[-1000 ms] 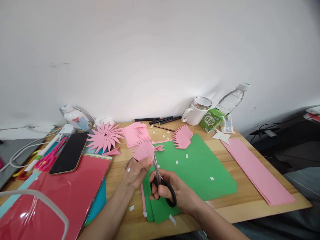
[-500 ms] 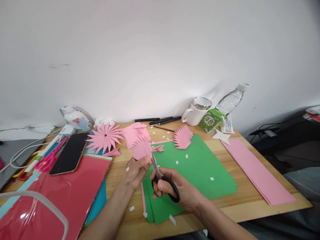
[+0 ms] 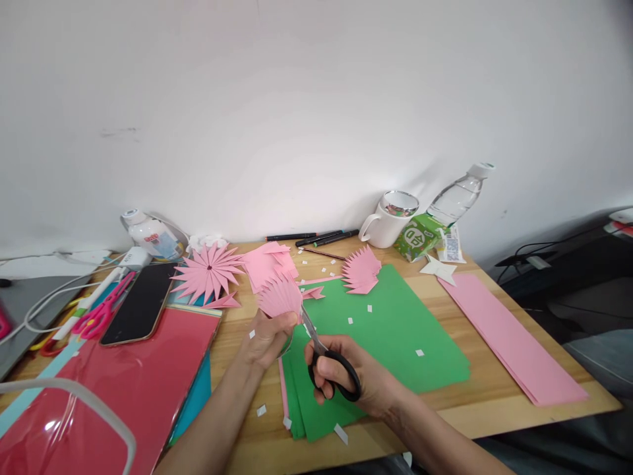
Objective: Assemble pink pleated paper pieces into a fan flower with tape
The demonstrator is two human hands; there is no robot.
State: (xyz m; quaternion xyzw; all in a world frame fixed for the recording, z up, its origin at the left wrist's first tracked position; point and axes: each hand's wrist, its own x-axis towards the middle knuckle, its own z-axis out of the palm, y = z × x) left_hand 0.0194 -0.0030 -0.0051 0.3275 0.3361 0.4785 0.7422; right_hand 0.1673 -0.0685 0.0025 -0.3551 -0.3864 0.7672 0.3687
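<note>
Between the thumb and fingers of my left hand (image 3: pixel 271 338) is a fan of pleated pink paper (image 3: pixel 280 297) with pointed tips. My right hand (image 3: pixel 349 369) grips black-handled scissors (image 3: pixel 341 376), whose blades point up and left, against the fan's right edge near my left thumb. Whether the blades are parted there is hard to see. Under my right hand lie green paper sheets (image 3: pixel 395 336). A second pink fan (image 3: pixel 362 270) rests at their far edge, and a pink pointed star wheel (image 3: pixel 210 268) sits to the left.
A phone (image 3: pixel 138 303), pink scissors (image 3: pixel 103 309) and red sheets in clear film (image 3: pixel 123 389) lie left. Behind stand a white mug (image 3: pixel 388 221), a green box (image 3: pixel 420 237) and a water bottle (image 3: pixel 457 198). Pink strips (image 3: pixel 514 340) lie right. Small white paper bits are scattered about.
My right hand and the scissors have shifted slightly right and down. The pink fan has turned a little in my left hand, which has stayed nearly in place.
</note>
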